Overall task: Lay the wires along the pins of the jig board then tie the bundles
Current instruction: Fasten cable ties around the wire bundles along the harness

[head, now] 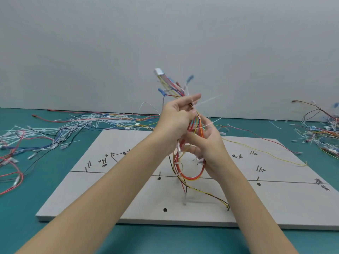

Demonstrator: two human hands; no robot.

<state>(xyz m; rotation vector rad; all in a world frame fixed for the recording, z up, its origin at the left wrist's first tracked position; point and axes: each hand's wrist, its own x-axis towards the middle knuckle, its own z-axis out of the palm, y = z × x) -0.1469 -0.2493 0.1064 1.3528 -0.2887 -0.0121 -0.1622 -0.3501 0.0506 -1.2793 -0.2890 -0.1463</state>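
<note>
my left hand (176, 118) has its fingers curled round a wire bundle (192, 125) held up in the air, thumb pressed against it near a white cable tie (207, 100) whose tail sticks out to the right past my fingertips. my right hand (207, 142) sits just below the left, fingers pinching the same bundle. above my fingers the wires fan out to a white connector (159, 72) and blue terminals, blurred. below my fingers a red and orange loop (194, 176) hangs over the jig board (113, 195), and loose strands trail down to it. the board lies on the teal desk (165, 241) under both hands. heaps of spare wires (55, 132) and ties lie left and right of my hands.
</note>
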